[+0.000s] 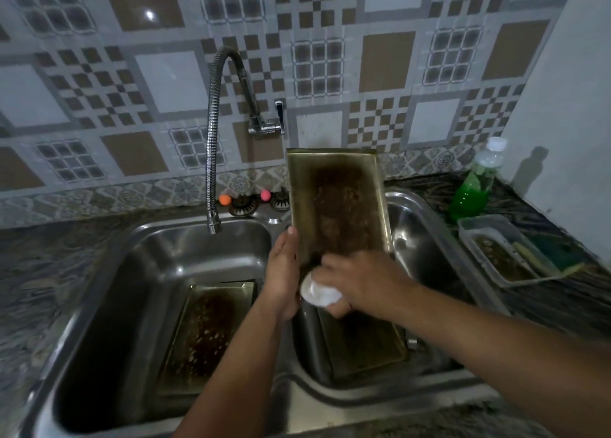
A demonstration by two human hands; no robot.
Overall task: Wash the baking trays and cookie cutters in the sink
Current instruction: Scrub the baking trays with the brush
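Double steel sink (139, 239). Stained baking tray (337, 202) stands tilted in right basin, second tray (211, 331) flat in left. Left hand (284, 272), fingers straight, steadies the tray's left edge. Right hand (363, 279) grips white pad (319, 293) against it. Green soap bottle (472, 186): no readable label.

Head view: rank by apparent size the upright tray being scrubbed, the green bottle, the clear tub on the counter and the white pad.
1. Upright tray, clearly largest.
2. Clear tub.
3. Green bottle; close to the tub, and wide-angle stretch at the edge makes this pair unsure.
4. White pad, smallest, partly hidden by the right hand.
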